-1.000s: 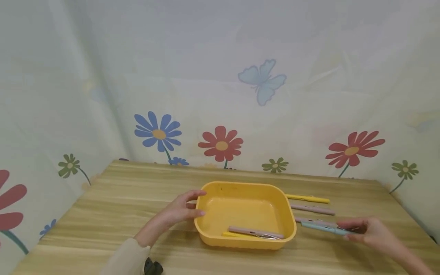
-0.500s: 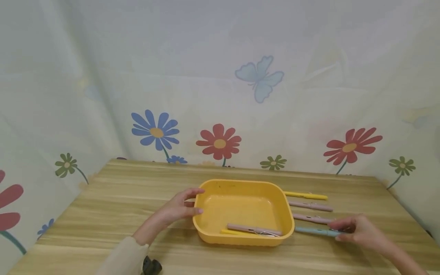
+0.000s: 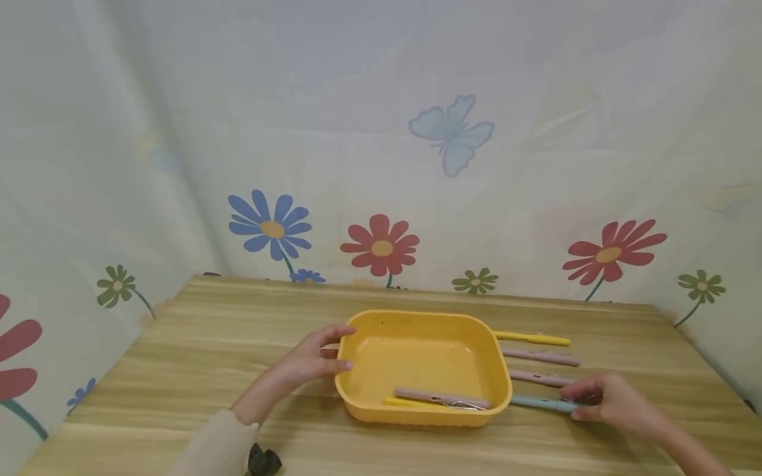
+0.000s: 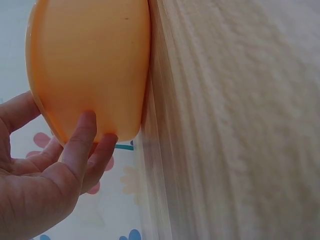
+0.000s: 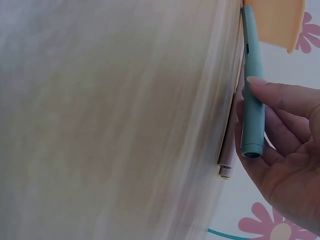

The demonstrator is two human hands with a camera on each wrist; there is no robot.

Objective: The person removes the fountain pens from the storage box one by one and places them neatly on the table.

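A yellow plastic basin [image 3: 417,416] stands on the table, and my left hand [image 3: 318,357] grips its left wall, the thumb over the rim and other fingers against the outside in the left wrist view. Inside, a pink pen [image 3: 428,395] and a yellow pen [image 3: 411,402] lie along the near wall. Between thumb and fingers, my right hand [image 3: 613,403] pinches a light blue pen [image 5: 254,115] at its right part. The far end of this pen reaches the basin's right side, low over the table.
Right of the basin lie another yellow pen [image 3: 532,338] and two pink pens, one farther back [image 3: 542,357] and one [image 3: 538,378] just behind the blue pen. A flowered curtain [image 3: 333,165] hangs behind the wooden-patterned table [image 3: 238,317].
My right hand has brought the light blue pen left and down, beside the nearer pink pen. In the last half second it has shifted slightly left along the pen. The left hand stays on the basin.
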